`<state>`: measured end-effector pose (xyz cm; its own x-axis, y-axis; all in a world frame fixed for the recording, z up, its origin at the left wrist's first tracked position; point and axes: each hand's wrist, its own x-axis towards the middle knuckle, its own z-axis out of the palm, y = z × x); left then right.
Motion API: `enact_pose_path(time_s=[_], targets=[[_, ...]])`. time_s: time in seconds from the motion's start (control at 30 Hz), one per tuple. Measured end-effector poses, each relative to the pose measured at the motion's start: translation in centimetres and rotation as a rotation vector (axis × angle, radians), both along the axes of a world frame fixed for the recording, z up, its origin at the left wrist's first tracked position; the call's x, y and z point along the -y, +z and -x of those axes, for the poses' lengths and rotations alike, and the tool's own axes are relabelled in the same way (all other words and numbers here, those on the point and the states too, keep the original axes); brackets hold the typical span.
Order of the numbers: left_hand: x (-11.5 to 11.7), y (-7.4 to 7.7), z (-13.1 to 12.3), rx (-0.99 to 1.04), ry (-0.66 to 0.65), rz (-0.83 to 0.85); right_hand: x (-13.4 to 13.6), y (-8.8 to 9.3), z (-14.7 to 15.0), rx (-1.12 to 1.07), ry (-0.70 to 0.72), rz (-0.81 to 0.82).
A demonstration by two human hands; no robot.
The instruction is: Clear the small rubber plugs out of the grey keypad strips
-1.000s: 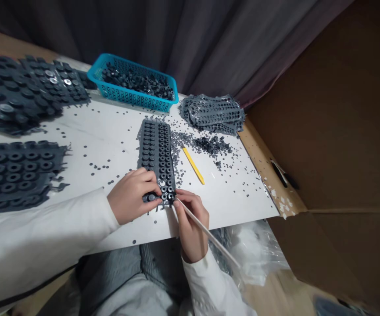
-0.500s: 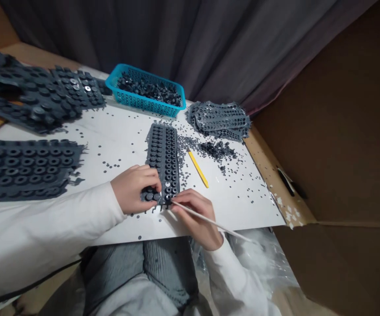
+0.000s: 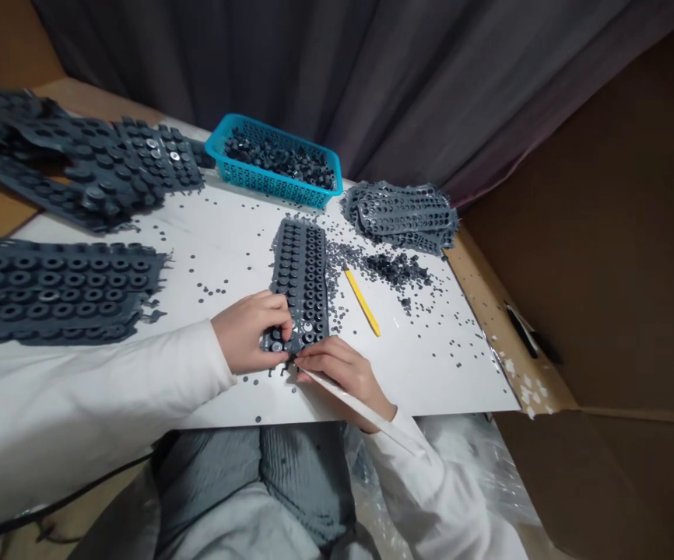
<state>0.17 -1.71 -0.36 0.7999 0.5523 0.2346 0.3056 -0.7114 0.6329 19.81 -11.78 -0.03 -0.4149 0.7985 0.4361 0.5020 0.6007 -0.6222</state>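
Note:
A dark grey moulded rubber sheet [image 3: 300,268] with rows of round studs lies lengthwise in front of me on the white board. My left hand [image 3: 254,330] is closed on its near left corner, thumb at the near edge and fingers curled over the studs. In my right hand [image 3: 345,375] is a long thin white stick [image 3: 369,416], pinched between thumb and fingers. Its front end meets the sheet's near edge close to my left thumb, where the fingers hide the tip. Right of the sheet lies a yellow-handled tool [image 3: 362,302].
A blue basket [image 3: 272,185] of small dark pieces stands at the back. Perforated grey sheets [image 3: 404,214] are stacked at the right, near a heap of dark scraps [image 3: 398,269]. More studded sheets [image 3: 50,292] lie left. Tiny discs litter the white board [image 3: 430,381].
My right hand has moved left along the sheet's near edge, closer to my left hand, and the stick has turned to a steeper angle. The whole view has shifted slightly.

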Motion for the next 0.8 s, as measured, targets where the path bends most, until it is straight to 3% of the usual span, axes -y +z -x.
enact_pose_path(time_s=[0.17,0.4,0.8], targets=[[0.0,0.1,0.0,-0.005,0.010,0.022,-0.4,0.2,0.0,0.104,0.011,-0.017],[0.1,-0.1,0.0,-0.024,0.036,0.024,-1.2,0.1,0.0,0.320,0.070,-0.268],[0.3,-0.3,-0.1,-0.038,0.094,0.050,-1.2,-0.5,0.2,0.517,0.056,-0.415]])
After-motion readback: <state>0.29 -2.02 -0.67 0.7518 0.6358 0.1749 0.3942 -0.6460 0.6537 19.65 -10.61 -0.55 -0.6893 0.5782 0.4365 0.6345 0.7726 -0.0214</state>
